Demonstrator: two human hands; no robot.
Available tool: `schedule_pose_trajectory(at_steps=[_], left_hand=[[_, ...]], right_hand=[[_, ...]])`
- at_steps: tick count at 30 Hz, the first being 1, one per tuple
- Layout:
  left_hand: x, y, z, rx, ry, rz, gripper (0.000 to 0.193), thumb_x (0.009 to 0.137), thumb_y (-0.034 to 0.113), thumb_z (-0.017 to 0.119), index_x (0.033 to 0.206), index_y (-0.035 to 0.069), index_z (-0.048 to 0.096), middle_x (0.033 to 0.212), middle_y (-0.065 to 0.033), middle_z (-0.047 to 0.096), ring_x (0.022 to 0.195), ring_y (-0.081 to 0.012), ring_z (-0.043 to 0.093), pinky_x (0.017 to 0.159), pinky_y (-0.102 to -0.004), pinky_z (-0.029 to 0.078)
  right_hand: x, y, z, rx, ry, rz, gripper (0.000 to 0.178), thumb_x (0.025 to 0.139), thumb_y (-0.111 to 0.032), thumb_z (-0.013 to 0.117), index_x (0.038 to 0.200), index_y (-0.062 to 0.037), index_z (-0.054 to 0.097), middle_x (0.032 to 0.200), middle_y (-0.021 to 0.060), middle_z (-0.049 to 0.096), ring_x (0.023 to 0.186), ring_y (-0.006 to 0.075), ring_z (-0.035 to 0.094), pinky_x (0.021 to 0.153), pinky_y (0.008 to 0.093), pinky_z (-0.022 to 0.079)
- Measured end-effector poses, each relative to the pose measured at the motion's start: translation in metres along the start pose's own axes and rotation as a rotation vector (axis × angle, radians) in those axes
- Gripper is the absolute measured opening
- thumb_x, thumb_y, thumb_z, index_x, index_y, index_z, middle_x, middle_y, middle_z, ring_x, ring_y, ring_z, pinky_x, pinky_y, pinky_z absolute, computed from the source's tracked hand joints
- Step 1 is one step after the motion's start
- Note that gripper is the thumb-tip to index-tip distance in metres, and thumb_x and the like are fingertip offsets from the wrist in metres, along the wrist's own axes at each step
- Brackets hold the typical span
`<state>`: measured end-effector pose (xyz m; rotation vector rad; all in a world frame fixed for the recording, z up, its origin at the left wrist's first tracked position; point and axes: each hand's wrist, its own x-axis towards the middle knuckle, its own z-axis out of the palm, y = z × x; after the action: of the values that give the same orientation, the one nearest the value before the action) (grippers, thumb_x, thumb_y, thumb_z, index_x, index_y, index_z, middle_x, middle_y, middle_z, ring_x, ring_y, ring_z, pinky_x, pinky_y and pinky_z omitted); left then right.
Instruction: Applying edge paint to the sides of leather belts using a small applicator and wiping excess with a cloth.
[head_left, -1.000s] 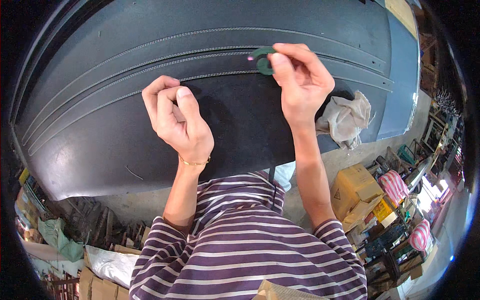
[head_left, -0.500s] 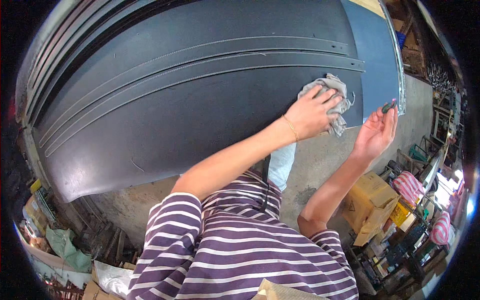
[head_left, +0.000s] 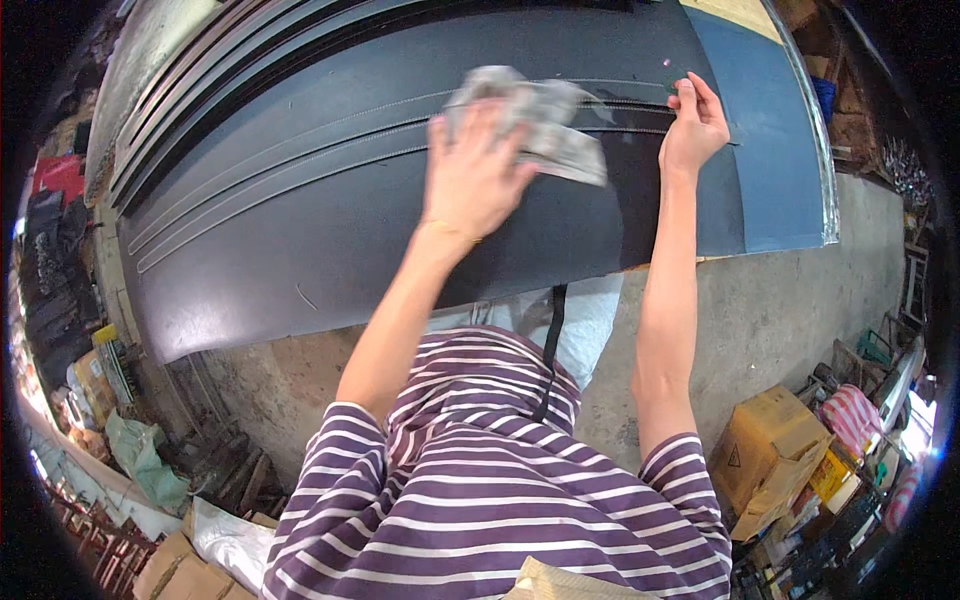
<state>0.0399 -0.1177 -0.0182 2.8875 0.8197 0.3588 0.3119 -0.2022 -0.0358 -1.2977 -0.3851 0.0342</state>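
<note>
The step in hand looks like wiping: the left hand (head_left: 475, 180), fingers spread open, lies over a grey cloth (head_left: 572, 150) across the stitched strips (head_left: 300, 177). To its right, the right hand (head_left: 697, 135) pinches a small dark green piece (head_left: 674, 86). Another pass would call for a flat palm — strips run on unobstructed leftward of the left hand; the worktop (head_left: 250, 270) edge lies bodyward of it.

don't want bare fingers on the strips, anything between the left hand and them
Yes: the grey cloth lies under the left hand, over part of the black stitched strips; blur hides whether every finger clears them.
</note>
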Motion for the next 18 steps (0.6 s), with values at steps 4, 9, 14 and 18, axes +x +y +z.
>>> schedule_pose_trajectory(at_steps=[4,9,14,18], left_hand=[[-0.090,-0.122,-0.038,0.140,0.029,-0.408,0.056,0.099,0.039,0.050,0.151,0.018,0.043,0.159,-0.0165,0.031,0.146,-0.0352,0.029,0.113,-0.0625,0.024],[-0.196,-0.254,-0.077,0.355,-0.010,-0.883,0.057,0.103,0.045,0.041,0.152,0.016,0.039,0.158,-0.0210,0.031,0.145,-0.0402,0.030,0.113,-0.0603,0.025],[-0.158,-0.187,-0.096,0.518,0.242,-0.624,0.054,0.098,0.037,0.055,0.143,0.007,0.050,0.153,-0.0216,0.038,0.141,-0.0377,0.036,0.114,-0.0566,0.029],[-0.069,-0.081,-0.064,-0.012,0.182,-0.084,0.041,0.090,0.016,0.065,0.129,0.004,0.061,0.134,-0.0201,0.056,0.130,-0.0350,0.050,0.109,-0.0416,0.038]], right_hand=[[0.000,0.001,0.002,0.095,-0.014,0.021,0.017,0.091,-0.003,0.069,0.106,0.0038,0.071,0.089,0.0074,0.071,0.072,0.0099,0.064,0.065,0.0209,0.053],[0.009,0.010,-0.002,0.063,-0.063,0.011,0.016,0.092,-0.003,0.069,0.107,0.0033,0.071,0.092,0.0084,0.072,0.076,0.0105,0.065,0.068,0.0212,0.053],[0.007,0.014,-0.002,0.031,-0.093,-0.071,0.015,0.092,-0.003,0.069,0.105,0.0016,0.072,0.089,0.0068,0.072,0.071,0.0090,0.063,0.065,0.0206,0.052],[0.002,0.002,0.009,-0.099,-0.017,-0.012,0.014,0.092,-0.004,0.067,0.104,0.0015,0.070,0.080,0.0010,0.066,0.061,0.0069,0.055,0.055,0.0207,0.045]])
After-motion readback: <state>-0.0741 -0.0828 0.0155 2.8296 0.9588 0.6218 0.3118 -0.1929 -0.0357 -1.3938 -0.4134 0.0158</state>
